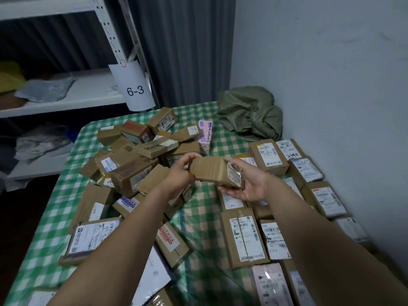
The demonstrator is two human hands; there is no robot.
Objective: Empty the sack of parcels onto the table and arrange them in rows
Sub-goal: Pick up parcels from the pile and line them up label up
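Note:
Both hands hold one brown cardboard parcel (212, 171) above the middle of the table. My left hand (180, 173) grips its left end. My right hand (248, 184) cups its right end from below, beside the white label. A loose pile of brown parcels (136, 164) covers the table's left half. On the right, parcels lie label-up in rows (284, 213). The emptied olive-green sack (249, 113) lies crumpled in the far right corner. A pink box marked contact lenses (205, 135) stands at the pile's far edge.
The table wears a green checked cloth (198, 219). A pale wall (331, 74) runs along its right side. White metal shelving (66, 98) with a "6-3" tag (135, 90) stands at the far left, a grey curtain (181, 47) behind.

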